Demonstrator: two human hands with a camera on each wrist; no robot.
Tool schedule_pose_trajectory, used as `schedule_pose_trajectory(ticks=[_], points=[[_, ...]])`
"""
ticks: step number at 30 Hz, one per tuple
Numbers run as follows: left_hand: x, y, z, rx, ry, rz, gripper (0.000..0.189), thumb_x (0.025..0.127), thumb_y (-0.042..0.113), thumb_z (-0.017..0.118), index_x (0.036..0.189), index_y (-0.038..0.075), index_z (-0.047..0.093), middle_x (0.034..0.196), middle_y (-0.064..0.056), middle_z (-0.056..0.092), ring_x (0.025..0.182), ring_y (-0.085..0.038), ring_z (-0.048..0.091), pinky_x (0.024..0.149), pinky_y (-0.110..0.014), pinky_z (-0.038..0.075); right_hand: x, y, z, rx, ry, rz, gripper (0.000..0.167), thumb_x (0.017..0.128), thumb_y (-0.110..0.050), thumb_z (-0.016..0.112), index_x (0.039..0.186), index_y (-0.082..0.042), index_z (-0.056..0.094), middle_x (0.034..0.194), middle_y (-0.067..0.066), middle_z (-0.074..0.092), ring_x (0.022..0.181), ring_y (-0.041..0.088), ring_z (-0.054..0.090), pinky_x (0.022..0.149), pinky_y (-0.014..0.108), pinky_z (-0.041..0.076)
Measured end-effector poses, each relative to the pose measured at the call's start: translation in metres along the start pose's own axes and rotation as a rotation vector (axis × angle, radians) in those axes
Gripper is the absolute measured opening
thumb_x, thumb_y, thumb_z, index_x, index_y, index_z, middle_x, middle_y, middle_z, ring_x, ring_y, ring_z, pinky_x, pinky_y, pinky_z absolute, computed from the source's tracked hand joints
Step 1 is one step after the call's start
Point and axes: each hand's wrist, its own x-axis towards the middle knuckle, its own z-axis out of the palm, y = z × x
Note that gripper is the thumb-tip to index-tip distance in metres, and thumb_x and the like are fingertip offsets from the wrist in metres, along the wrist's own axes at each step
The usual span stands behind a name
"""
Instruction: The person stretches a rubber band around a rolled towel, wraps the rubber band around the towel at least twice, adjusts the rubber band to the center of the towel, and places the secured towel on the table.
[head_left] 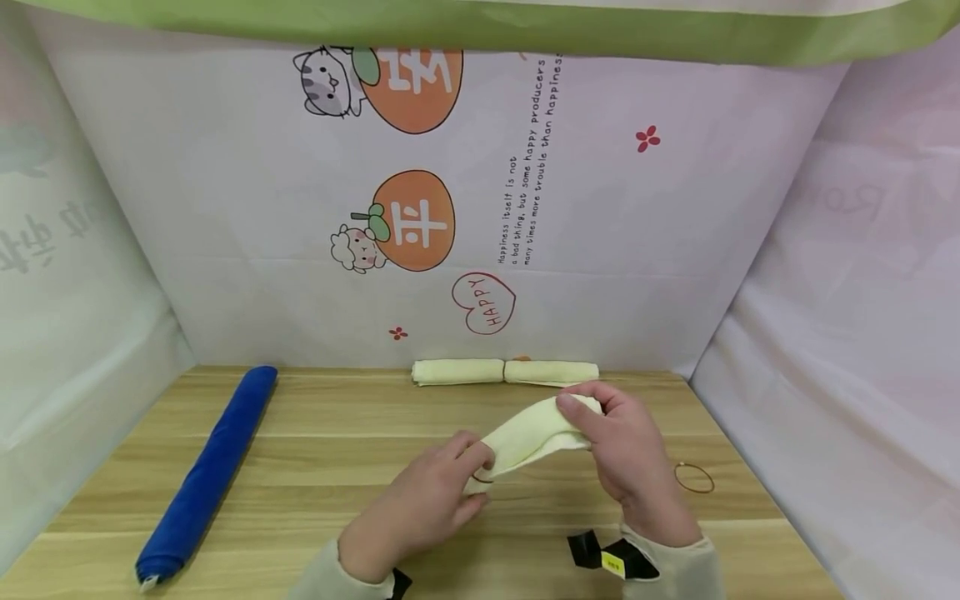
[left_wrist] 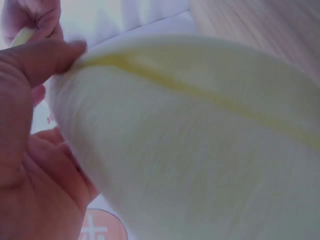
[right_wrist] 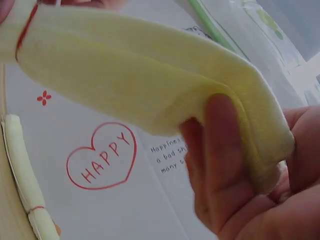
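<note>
Wooden tabletop (head_left: 330,421): before the banded roll (head_left: 457,372), left hand (head_left: 420,500) grips cream cloth (head_left: 528,433) near its tie (right_wrist: 26,34); right hand (head_left: 633,454) pinches its end, apparently keeping it folded.

"What does it say on that white printed cloth backdrop (head_left: 225,208)?"

"'HAPPY', in red capitals inside a red-outlined heart (head_left: 483,303). It's turned sideways from the head view."

"And the small black lettering (head_left: 529,167) above it?"

"Three lines, sideways too: 'Happiness itself is not', 'a bad thing, but some happy producers', 'many times more trouble than happiness'."

"Is that a character on the lower round orange printed fruit (head_left: 416,221)?"

"White, and I read it as 平. The upper round orange printed fruit (head_left: 420,92) bears a white one as well, but I can't make it out."

"The left white cloth side panel (head_left: 75,333)?"

"Pale, blurry characters, illegible to me. The little yellow label (head_left: 613,564) by the right wrist is too small to read."
</note>
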Motion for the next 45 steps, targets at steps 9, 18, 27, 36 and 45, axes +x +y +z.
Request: schedule_pose_trajectory(ticks=[9,18,27,36,45], points=[[-0.004,-0.006,-0.018,-0.302,-0.129,-0.215,0.027,0.097,0.012,0.062,0.117,0.017,0.046,0.081,0.003,0.048,0.050,-0.002,0.042,0.048,-0.024,0.043,0.000,0.004,-0.022,-0.329,-0.289,-0.332,0.061,0.084,-0.016,0.081,0.138,-0.020,0.053,0.120,0.008,0.054,0.088,0.027,0.057,0.071,0.035,0.053],[-0.004,-0.012,-0.017,-0.421,-0.062,-0.023,0.036,0.094,0.002,0.066,0.121,0.022,0.054,0.119,0.004,0.057,0.060,-0.002,0.048,0.045,-0.018,0.044,-0.003,0.000,-0.020,-0.271,-0.009,-0.165,0.025,0.086,-0.024,0.081,0.105,-0.010,0.074,0.092,0.008,0.064,0.077,0.020,0.059,0.068,0.032,0.051],[-0.001,-0.011,-0.014,-0.277,0.094,0.216,0.038,0.089,-0.005,0.065,0.121,0.015,0.063,0.128,-0.005,0.060,0.084,-0.007,0.056,0.053,-0.009,0.042,-0.002,-0.002,-0.019,-0.078,0.047,-0.093,0.024,0.085,-0.011,0.079,0.102,0.002,0.072,0.091,0.014,0.062,0.075,0.022,0.062,0.068,0.033,0.055],[-0.001,-0.009,-0.009,-0.026,0.066,0.243,0.038,0.087,-0.002,0.062,0.119,0.018,0.066,0.120,0.007,0.061,0.081,-0.003,0.053,0.072,-0.013,0.043,-0.003,-0.004,-0.018,0.042,0.077,-0.088,0.021,0.088,-0.006,0.076,0.101,0.009,0.069,0.097,0.018,0.058,0.075,0.022,0.061,0.065,0.034,0.056],[0.000,-0.001,-0.002,-0.160,0.017,0.184,0.048,0.088,0.026,0.078,0.129,0.016,0.056,0.127,0.000,0.058,0.085,-0.004,0.059,0.083,-0.020,0.049,-0.007,-0.006,-0.003,0.082,0.005,-0.090,0.020,0.088,-0.005,0.075,0.100,0.010,0.068,0.101,0.020,0.058,0.078,0.026,0.061,0.066,0.037,0.057]])
